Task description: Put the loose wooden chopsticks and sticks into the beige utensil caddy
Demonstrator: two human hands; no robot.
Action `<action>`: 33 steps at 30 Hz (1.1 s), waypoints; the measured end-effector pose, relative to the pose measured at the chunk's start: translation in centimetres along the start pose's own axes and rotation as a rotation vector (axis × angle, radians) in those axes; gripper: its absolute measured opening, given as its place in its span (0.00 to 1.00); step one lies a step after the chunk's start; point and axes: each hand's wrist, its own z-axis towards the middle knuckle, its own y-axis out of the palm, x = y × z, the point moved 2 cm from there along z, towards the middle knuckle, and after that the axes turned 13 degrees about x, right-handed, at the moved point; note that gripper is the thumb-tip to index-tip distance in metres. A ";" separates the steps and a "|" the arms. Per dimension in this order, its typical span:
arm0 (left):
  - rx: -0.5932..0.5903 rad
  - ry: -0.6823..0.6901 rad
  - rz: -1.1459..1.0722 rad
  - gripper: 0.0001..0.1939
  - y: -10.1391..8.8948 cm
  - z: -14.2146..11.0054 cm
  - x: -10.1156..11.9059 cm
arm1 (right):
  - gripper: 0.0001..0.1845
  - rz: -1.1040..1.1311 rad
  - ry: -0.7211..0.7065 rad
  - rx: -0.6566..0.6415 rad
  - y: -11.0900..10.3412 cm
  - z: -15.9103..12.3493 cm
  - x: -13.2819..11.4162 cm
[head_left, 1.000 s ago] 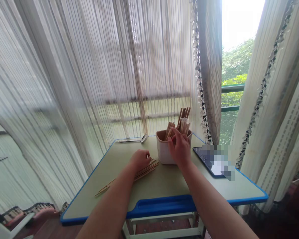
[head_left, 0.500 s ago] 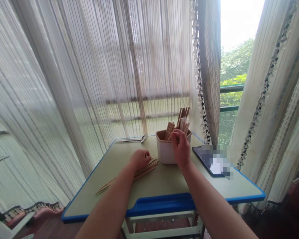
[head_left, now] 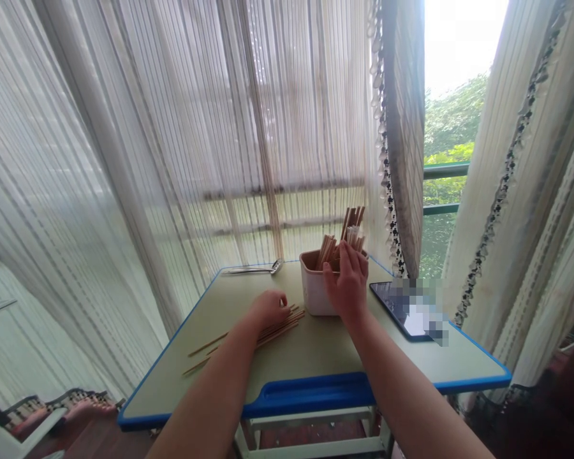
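A pinkish-white plastic tub (head_left: 313,294) stands at the middle back of the small table (head_left: 316,357), with several wooden chopsticks (head_left: 351,228) standing upright in it. My right hand (head_left: 348,282) is at the tub's front rim, fingers stretched up against the chopsticks, thumb on the tub's side. My left hand (head_left: 269,308) rests closed on a bundle of loose chopsticks (head_left: 249,335) lying flat on the table left of the tub. What its fingers pinch is hidden.
A metal spoon (head_left: 253,269) lies at the table's back edge. A dark phone (head_left: 406,310) lies to the right of the tub. Sheer curtains (head_left: 172,140) hang close behind and beside the table. A blue tray edge (head_left: 310,392) runs along the front.
My right hand has gone from pinching among the upright chopsticks to lying flat against them with fingers extended. One loose chopstick on the table has shifted slightly apart from the bundle.
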 end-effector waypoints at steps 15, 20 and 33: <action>-0.136 -0.302 0.220 0.16 -0.8 -0.2 -2.1 | 0.26 0.140 -0.019 0.079 -0.8 0.5 -0.4; -0.073 -0.290 0.199 0.14 -0.5 0.0 -1.9 | 0.23 0.171 -0.041 0.064 -1.0 0.5 -0.7; -0.077 -0.381 0.248 0.18 -0.5 0.0 -2.7 | 0.20 0.197 0.008 0.092 -1.2 0.7 -0.6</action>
